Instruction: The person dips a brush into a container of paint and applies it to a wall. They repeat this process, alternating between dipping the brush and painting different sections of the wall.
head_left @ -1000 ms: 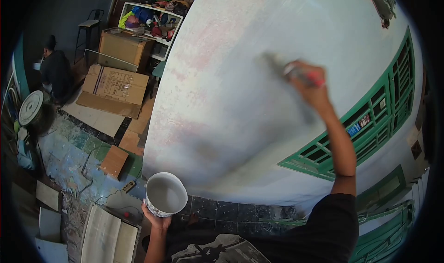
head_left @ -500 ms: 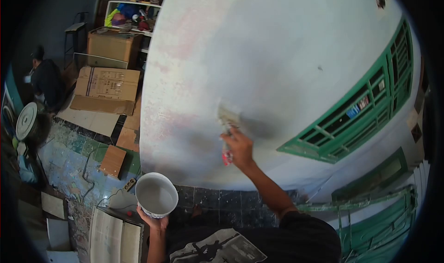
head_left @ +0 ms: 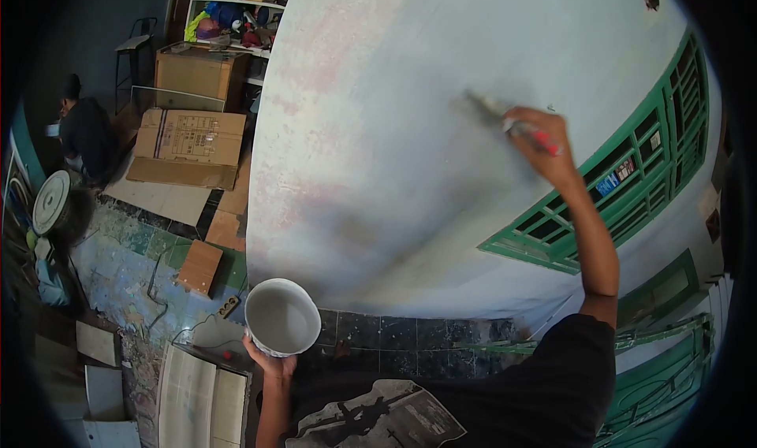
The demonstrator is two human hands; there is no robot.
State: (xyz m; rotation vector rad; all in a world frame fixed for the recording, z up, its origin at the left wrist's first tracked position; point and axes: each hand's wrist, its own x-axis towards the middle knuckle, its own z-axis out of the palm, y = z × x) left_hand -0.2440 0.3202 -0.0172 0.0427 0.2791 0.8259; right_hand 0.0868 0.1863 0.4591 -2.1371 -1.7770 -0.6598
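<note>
My right hand (head_left: 542, 142) is closed around the red handle of a paintbrush (head_left: 493, 111), raised against the wall (head_left: 378, 172). The bristles point left at the wall surface and are smeared by motion. Pale white covers the wall, with pinkish patches on its left side and a greyer area around the brush. Low in front of me, my left hand (head_left: 270, 360) grips a white bowl (head_left: 282, 317) from below and the side. Its mouth tilts toward me and shows a whitish-grey inside.
A green barred window (head_left: 607, 184) is set in the wall at right. At left, a flattened cardboard box (head_left: 189, 142) leans near a wooden cabinet (head_left: 197, 78). A power strip (head_left: 229, 306) with a cord lies on the floor. Another person (head_left: 85, 137) crouches at far left.
My right hand has swept the paintbrush up and to the right across the wall, and the brush has turned from upright to pointing left. The bowl stays in my left hand.
</note>
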